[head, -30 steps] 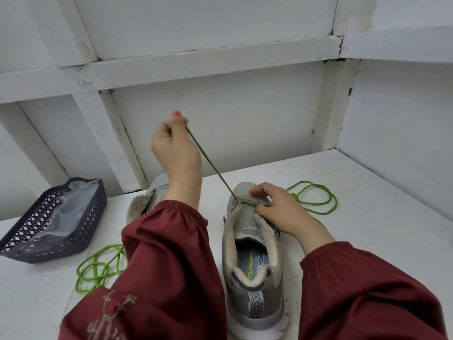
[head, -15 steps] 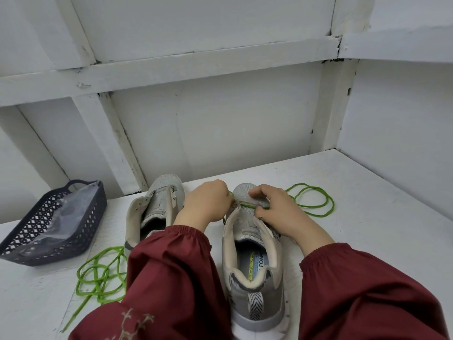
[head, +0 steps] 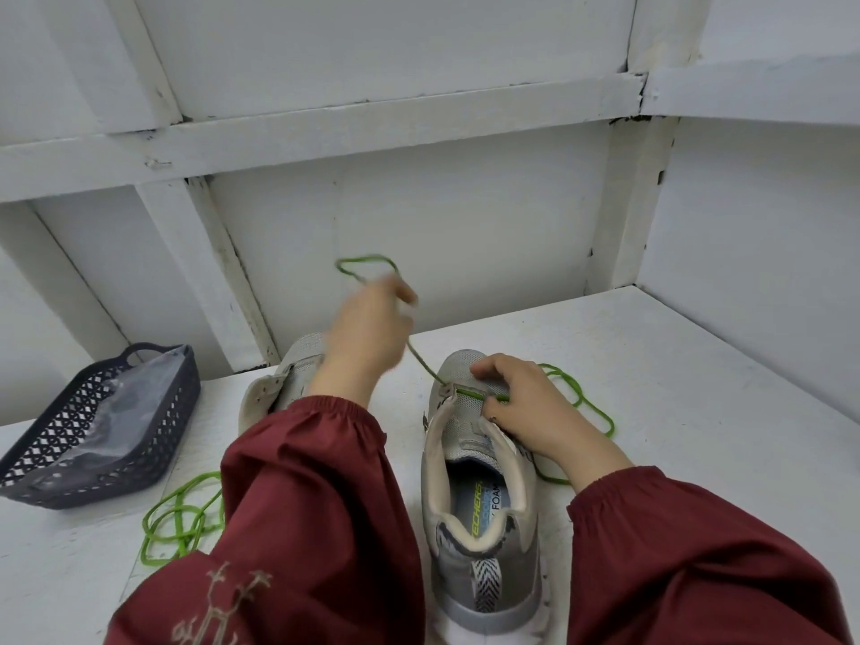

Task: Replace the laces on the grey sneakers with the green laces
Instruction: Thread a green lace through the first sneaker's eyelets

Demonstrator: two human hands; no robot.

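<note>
Single head-worn wide-angle view; faces forward and down onto white table (head: 698, 388); near, grey sneaker (head: 484, 565) within arm's reach, low centre; back wall (head: 419, 216) fills upper half

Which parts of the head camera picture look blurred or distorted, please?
Head view: the raised left hand and the thin green lace looping above it are motion-smeared; the right hand on the grey mesh sneaker is sharp; the wide lens bows the white wall beams; soft lighting, no glare.

Insole (head: 484, 502) of the grey sneaker (head: 458, 572) reads "ECHERS" and "FOAM"
</note>
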